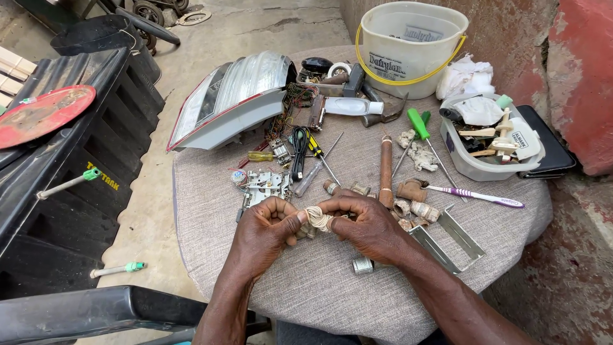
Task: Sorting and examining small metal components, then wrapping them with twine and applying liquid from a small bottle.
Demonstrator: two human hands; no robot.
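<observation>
A round worktop covered in grey cloth carries everything here. At its far left lies a car tail lamp, its long side running from near left to far right. Behind the clutter stands a white bucket with a yellow handle, and to the right a white tub of small parts. Closer in, a green-handled screwdriver points toward the near right, and a purple-and-white toothbrush lies nearly crosswise, bristles to the right. A bent metal bracket rests just right of the hands.

At the near middle, the left hand and right hand are drawn together, fingertips meeting over a small cylindrical part wound with pale cord. Both hands pinch it just above the cloth. Its long axis seems to run left to right between the two hands, though the fingers hide its ends.
</observation>
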